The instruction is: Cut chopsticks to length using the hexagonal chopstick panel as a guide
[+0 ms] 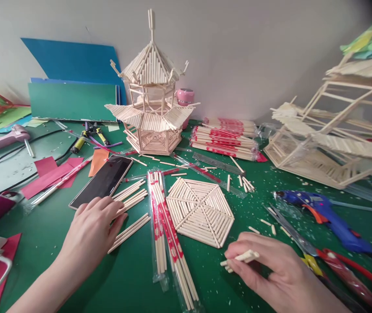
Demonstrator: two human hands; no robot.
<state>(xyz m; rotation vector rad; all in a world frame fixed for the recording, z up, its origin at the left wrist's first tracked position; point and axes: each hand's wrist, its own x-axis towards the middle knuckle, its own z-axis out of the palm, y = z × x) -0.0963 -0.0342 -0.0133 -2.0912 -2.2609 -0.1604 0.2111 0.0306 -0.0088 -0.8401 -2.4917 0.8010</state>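
Observation:
My left hand (97, 224) is over the green table, its thumb and fingers closed at the near end of a small group of thin wooden sticks (134, 201). More sticks (129, 232) lie just below those fingertips. A few short stick pieces (246, 257) are pinched between the thumb and fingers of my right hand (267, 267). Between the hands lies a flat polygonal panel (202, 208) made of sticks, with spokes meeting at its middle. Beside it, clear packets of chopsticks (169, 234) with red print overlap.
A stick pagoda (151, 117) stands at the back, another stick building (332, 130) at right. A blue glue gun (323, 217) and scissors (303, 243) lie by my right hand. A phone (103, 180) lies beyond my left. Wrapped chopstick bundles (225, 141) are stacked behind.

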